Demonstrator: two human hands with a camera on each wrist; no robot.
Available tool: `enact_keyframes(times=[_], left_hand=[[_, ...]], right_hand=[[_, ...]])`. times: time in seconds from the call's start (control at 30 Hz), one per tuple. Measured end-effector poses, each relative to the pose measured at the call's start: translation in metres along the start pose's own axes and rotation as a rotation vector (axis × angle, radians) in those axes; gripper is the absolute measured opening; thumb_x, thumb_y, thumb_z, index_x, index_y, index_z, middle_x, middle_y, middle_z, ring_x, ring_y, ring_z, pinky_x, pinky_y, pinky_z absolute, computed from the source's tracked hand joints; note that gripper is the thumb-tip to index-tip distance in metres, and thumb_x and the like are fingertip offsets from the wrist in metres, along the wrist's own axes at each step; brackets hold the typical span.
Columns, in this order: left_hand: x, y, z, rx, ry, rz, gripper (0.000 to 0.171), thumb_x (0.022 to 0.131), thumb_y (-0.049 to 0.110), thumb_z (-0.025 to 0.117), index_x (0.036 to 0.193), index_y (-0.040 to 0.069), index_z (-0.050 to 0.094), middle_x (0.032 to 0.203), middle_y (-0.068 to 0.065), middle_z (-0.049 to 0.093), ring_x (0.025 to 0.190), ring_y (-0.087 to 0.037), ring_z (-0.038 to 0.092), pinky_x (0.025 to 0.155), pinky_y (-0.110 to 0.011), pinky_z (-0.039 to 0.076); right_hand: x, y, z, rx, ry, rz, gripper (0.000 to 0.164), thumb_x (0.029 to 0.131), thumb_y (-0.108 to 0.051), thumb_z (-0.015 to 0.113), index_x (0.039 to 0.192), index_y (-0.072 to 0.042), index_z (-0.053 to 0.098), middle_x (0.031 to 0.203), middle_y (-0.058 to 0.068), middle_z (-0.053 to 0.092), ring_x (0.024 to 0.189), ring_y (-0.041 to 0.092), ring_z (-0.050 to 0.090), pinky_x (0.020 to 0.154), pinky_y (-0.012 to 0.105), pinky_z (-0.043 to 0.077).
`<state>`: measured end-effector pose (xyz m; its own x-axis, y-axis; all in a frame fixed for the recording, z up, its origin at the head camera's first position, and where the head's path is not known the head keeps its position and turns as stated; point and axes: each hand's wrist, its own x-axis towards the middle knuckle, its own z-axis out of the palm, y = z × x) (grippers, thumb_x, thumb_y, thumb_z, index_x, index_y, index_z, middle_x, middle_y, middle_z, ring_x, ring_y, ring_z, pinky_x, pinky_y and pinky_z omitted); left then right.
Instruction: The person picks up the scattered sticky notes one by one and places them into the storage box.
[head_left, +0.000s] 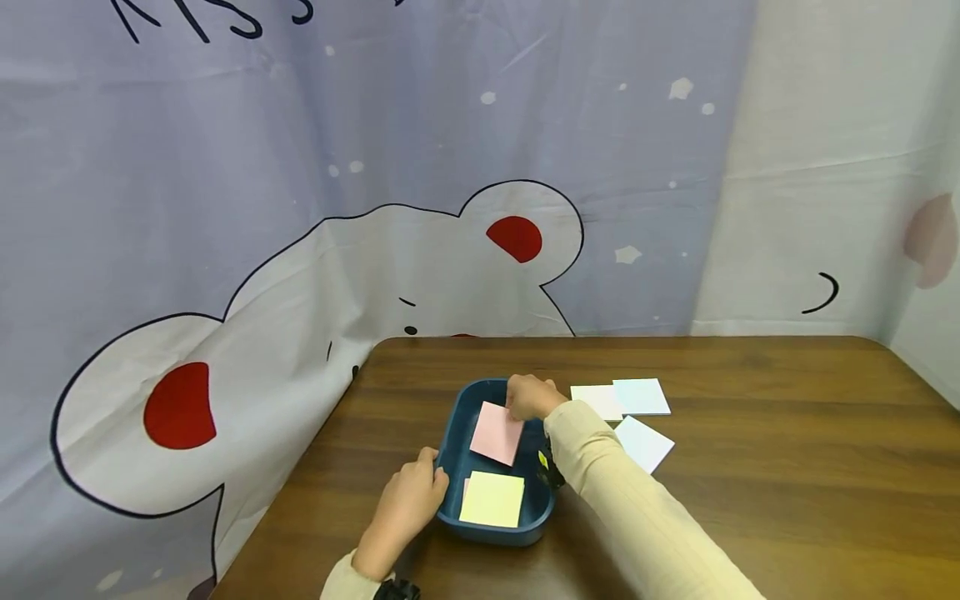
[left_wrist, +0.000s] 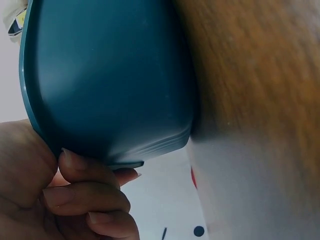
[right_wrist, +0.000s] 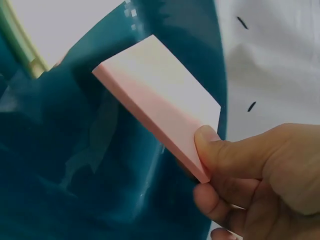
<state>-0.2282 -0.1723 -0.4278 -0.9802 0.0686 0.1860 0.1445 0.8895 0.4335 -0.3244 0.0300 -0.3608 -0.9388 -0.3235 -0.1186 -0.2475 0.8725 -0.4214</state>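
Bin [head_left: 491, 535]: blue, open-topped, standing on the desk [head_left: 787, 500], longer from near to far than across.
Left hand [head_left: 408, 500]: at the bin's left side, fingers curled on its rim.
Yellow pad [head_left: 492, 500]: lying in the bin's near end, a pink edge showing at its left.
Slip risk: the pink pad [head_left: 497, 433] is pinched near one corner, so it could swing or drop if the thumb eases.
Skew risk: a tug on the rim by the left hand might shift the bin under the pad.
Pad's lie: free end aims back toward the yellow pad, side edges leaning far right to near left; roughly square, so no clear long axis.
Pad's place: within the bin's far half; whether it touches the bottom I cannot tell.
Right hand [head_left: 534, 397]: at the bin's far right corner, thumb and fingers clamped on the pink pad.
Pale squares [head_left: 643, 446]: three on the desk, right of the bin.
Curtain [head_left: 420, 125]: printed cloth behind.
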Motion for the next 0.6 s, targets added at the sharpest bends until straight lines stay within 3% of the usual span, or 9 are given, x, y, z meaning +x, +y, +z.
enact_keyframes(times=[0.17, 0.37, 0.6], left_hand=[[0.000, 0.001, 0.000, -0.007, 0.003, -0.001, 0.033, 0.088, 0.015, 0.056, 0.114, -0.005, 0.059, 0.089, -0.022, 0.069, 0.064, -0.028, 0.063, 0.057, -0.044, 0.048], [0.000, 0.001, -0.001, -0.012, 0.001, -0.003, 0.031, 0.089, 0.015, 0.055, 0.114, -0.003, 0.059, 0.085, -0.018, 0.069, 0.062, -0.025, 0.061, 0.056, -0.043, 0.047], [-0.001, 0.000, -0.001, -0.012, 0.004, -0.001, 0.031, 0.089, 0.015, 0.055, 0.114, -0.003, 0.059, 0.077, -0.015, 0.067, 0.057, -0.020, 0.055, 0.053, -0.039, 0.044]], right_hand=[[0.003, 0.001, 0.007, -0.048, -0.008, 0.000, 0.005, 0.083, -0.005, 0.069, 0.082, -0.009, 0.068, 0.083, 0.001, 0.068, 0.079, 0.018, 0.058, 0.084, 0.044, 0.033], [0.007, 0.001, 0.012, -0.097, 0.011, -0.020, 0.021, 0.081, 0.000, 0.065, 0.065, -0.009, 0.056, 0.065, 0.003, 0.057, 0.067, 0.019, 0.051, 0.079, 0.043, 0.027], [0.004, -0.002, 0.016, -0.144, 0.046, -0.027, 0.015, 0.080, 0.002, 0.066, 0.080, -0.010, 0.059, 0.094, 0.007, 0.066, 0.093, 0.023, 0.057, 0.085, 0.047, 0.029]])
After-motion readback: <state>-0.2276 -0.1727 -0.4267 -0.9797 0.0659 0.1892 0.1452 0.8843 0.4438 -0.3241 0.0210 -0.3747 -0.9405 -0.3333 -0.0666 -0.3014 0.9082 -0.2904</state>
